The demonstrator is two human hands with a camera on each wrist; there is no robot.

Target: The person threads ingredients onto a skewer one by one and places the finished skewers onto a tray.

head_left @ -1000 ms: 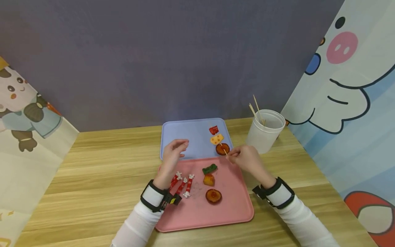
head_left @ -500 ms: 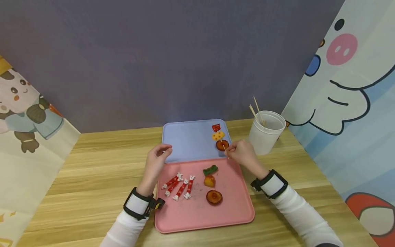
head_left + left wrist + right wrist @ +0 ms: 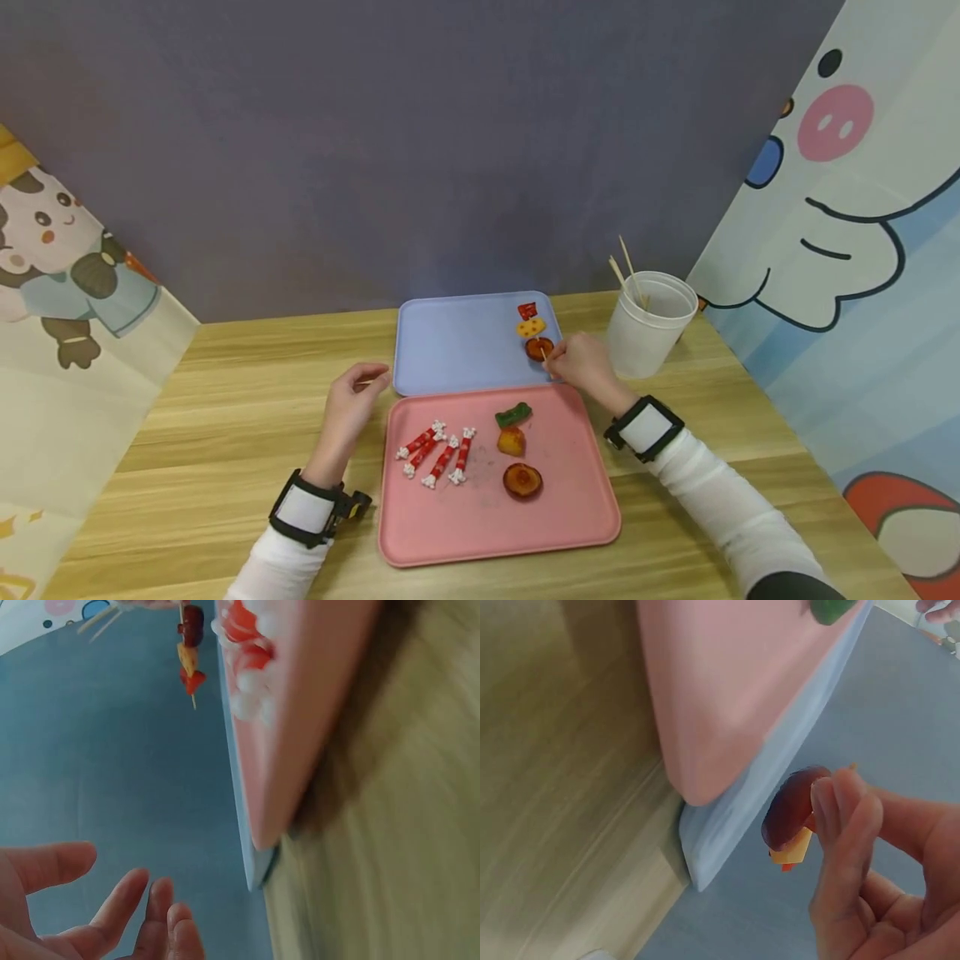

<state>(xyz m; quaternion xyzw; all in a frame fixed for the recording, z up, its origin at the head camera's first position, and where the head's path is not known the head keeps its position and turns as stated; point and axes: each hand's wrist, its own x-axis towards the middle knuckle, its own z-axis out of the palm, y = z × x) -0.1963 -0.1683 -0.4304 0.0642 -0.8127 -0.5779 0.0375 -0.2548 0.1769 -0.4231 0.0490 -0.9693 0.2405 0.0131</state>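
My right hand (image 3: 585, 364) pinches the lower end of a wooden skewer (image 3: 193, 700) between thumb and fingers. Threaded along it are a brown round slice (image 3: 539, 348), a yellow dotted piece (image 3: 531, 327) and a red piece (image 3: 527, 311). In the head view, the skewer overlaps the right side of the blue tray (image 3: 457, 342); the left wrist view shows it raised. My left hand (image 3: 355, 402) hovers left of the trays, fingers loosely bent and holding nothing. On the pink tray (image 3: 480, 533) lie several red-and-white bone-shaped pieces (image 3: 442, 457), a green piece (image 3: 513, 414), an orange-yellow chunk (image 3: 512, 442) and another brown slice (image 3: 522, 481).
A white bucket (image 3: 647, 337) with several wooden sticks (image 3: 628, 260) stands right of the blue tray. Behind the wooden table (image 3: 262, 400) rises a grey partition (image 3: 360, 167). Cartoon-printed panels stand at both sides.
My left hand has moved left, off the pink tray, uncovering the bone-shaped pieces. The right hand keeps its pinch on the skewer, which has shifted slightly away from me.
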